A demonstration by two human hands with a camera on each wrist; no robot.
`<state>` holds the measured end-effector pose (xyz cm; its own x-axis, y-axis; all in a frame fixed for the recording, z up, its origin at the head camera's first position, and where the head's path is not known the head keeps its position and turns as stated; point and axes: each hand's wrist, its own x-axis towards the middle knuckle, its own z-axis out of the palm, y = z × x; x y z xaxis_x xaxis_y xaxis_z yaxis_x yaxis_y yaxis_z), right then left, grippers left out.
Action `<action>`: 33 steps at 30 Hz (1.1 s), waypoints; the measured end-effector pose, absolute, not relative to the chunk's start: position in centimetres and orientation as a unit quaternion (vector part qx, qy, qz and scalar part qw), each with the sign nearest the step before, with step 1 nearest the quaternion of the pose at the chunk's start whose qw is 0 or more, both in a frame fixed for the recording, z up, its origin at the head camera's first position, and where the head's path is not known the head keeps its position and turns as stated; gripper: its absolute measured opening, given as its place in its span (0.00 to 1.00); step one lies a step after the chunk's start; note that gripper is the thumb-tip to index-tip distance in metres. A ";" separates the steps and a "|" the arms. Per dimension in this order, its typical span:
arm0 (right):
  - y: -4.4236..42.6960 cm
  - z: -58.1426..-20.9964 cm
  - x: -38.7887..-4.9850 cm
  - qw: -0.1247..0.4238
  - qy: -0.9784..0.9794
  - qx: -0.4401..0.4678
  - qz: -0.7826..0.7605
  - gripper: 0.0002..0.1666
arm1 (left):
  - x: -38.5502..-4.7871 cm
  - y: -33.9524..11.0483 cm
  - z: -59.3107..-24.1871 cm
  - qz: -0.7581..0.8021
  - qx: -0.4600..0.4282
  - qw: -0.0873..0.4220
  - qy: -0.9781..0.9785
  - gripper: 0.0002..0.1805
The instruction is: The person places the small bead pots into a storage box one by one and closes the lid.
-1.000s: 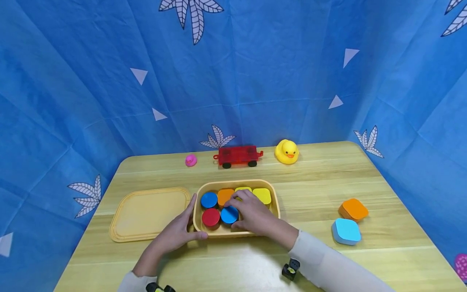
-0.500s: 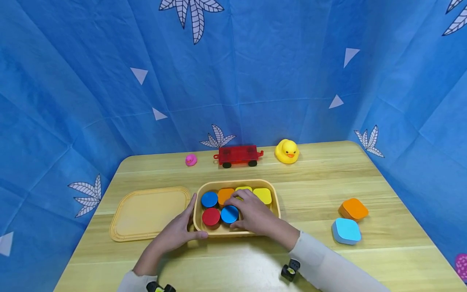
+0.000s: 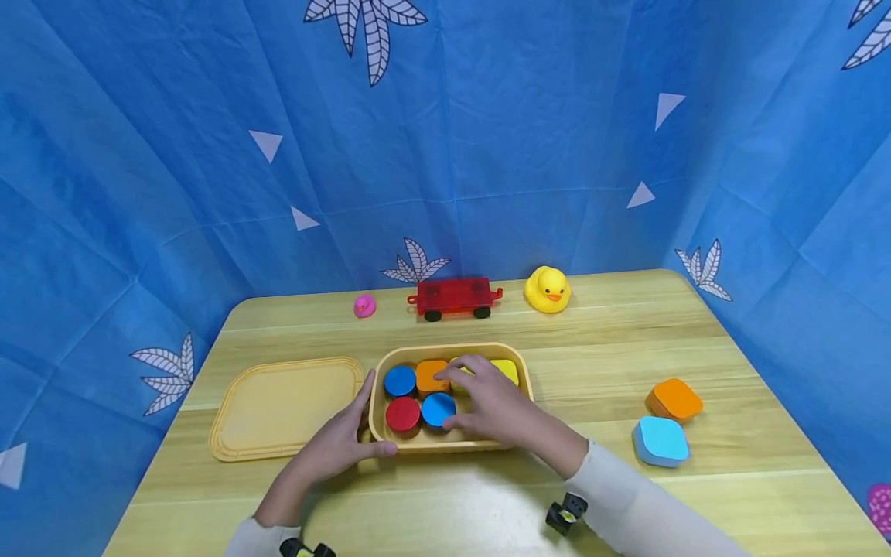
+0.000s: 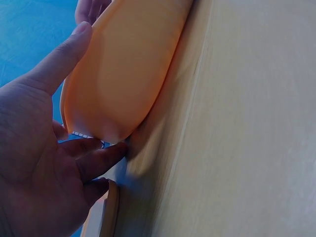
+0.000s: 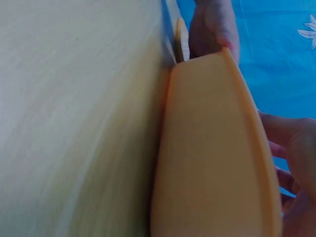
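Note:
A light orange plastic box (image 3: 445, 447) (image 4: 126, 74) (image 5: 207, 148) stands mid-table with several blocks inside. My left hand (image 3: 334, 442) (image 4: 34, 143) holds its left end, thumb on the front rim and fingers along the end wall. Over the box's right half, my right hand (image 3: 497, 406) (image 5: 301, 153) has its fingers spread and nothing visible in its grasp. Closest to its thumb is a round blue block (image 3: 437, 411). A red round block (image 3: 403, 417), another blue round block (image 3: 400, 381) and an orange block (image 3: 429, 377) lie left of it. Yellow blocks (image 3: 506, 370) are partly hidden behind the hand.
A flat lid (image 3: 292, 410) lies left of the box. At right are an orange block (image 3: 674, 399) and a light blue block (image 3: 660, 442). Along the back stand a pink duck (image 3: 364, 305), a red toy wagon (image 3: 455, 297) and a yellow duck (image 3: 547, 290).
My right hand has let go of the round blue block and shifted slightly right, over the yellow blocks. The left hand has stayed on the box.

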<state>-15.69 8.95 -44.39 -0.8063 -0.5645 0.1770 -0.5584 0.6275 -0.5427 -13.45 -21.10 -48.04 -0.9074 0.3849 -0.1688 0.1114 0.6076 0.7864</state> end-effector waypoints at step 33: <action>24.1 -44.7 -11.1 -0.030 0.924 -0.194 -0.329 0.43 | -13.3 -20.9 -47.9 0.416 0.144 0.155 0.884 0.63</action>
<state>-11.10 24.14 -44.67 -0.9231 -0.3384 0.1827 -0.3777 0.7080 -0.5968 -13.29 -20.95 -47.87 -0.9101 0.3846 -0.1544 0.1264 0.6125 0.7803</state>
